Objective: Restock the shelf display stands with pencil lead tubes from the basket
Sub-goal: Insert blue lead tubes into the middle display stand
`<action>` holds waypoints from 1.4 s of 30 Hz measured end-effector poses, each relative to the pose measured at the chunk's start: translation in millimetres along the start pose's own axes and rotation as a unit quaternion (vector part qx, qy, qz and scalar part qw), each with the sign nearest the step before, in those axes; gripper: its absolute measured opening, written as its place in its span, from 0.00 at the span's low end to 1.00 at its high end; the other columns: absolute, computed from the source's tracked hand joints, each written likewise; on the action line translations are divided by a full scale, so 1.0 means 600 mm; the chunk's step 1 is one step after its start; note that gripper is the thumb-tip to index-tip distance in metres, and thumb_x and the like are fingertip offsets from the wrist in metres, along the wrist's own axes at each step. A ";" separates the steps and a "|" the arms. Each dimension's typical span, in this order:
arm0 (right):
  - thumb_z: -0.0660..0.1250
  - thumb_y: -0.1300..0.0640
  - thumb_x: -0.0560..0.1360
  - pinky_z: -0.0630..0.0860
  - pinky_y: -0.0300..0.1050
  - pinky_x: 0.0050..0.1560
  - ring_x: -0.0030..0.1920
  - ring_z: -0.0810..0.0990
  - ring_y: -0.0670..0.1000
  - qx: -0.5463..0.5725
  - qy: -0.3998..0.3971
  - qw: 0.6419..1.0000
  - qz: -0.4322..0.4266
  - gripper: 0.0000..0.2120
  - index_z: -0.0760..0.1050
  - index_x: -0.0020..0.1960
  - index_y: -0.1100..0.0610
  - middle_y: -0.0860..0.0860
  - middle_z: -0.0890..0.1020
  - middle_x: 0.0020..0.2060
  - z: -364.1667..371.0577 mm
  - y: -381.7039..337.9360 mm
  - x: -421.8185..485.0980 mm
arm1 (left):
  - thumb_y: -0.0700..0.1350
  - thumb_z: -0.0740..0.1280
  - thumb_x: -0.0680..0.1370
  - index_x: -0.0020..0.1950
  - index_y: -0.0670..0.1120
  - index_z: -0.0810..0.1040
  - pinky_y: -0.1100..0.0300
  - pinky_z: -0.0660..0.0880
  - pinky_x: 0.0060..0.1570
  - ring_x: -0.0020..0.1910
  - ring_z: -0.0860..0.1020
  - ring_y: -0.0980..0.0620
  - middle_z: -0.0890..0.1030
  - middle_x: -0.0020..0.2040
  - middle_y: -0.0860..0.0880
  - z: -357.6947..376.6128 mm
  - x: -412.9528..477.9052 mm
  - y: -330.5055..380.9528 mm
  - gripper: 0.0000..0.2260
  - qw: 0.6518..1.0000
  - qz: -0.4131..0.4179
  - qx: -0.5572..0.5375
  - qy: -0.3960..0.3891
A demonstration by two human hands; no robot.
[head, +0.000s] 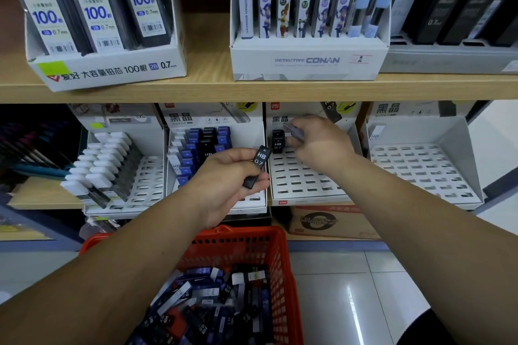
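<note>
Black HB tube [258, 167], tilted up-right, is pinched in the left hand [224, 176] — the right hand [316, 143], nearer the stand [308, 183], grips a grey tube [294, 131] just right of the one slotted tube [278, 141].

This is a stationery shop. Wooden shelves [252, 89] carry rows of white cardboard display stands [305, 176] printed with brand names. They are stocked with barcoded packs of 0.7 mm pencil lead [98, 17]. A Detective Conan stand [305, 60] bears a small label marked 2 [360, 59]. Below, a red plastic shopping basket [283, 246] full of pencil lead tubes [213, 294] shows above a glossy tiled floor [364, 302].
</note>
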State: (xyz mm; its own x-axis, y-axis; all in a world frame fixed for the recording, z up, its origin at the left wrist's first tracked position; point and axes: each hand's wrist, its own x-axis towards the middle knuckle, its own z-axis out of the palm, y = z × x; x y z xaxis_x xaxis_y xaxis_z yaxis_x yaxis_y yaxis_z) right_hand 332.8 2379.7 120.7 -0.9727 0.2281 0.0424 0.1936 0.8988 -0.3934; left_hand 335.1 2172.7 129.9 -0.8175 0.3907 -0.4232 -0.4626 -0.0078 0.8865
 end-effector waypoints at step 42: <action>0.72 0.61 0.76 0.78 0.40 0.47 0.41 0.80 0.46 0.261 0.048 0.964 -0.013 0.11 0.79 0.44 0.45 0.41 0.82 0.38 0.022 0.003 -0.004 | 0.51 0.83 0.69 0.53 0.57 0.86 0.61 0.76 0.46 0.42 0.75 0.59 0.76 0.44 0.56 0.008 0.056 -0.085 0.14 0.894 0.196 0.402 0.035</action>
State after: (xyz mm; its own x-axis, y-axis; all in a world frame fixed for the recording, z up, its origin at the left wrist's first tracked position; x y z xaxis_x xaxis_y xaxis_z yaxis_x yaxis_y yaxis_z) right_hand 333.5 2375.7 107.8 -0.9554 0.2637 0.1333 0.0543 0.6001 -0.7981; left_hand 332.8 2190.7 71.4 -0.8955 0.4437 -0.0364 0.2370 0.5444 0.8046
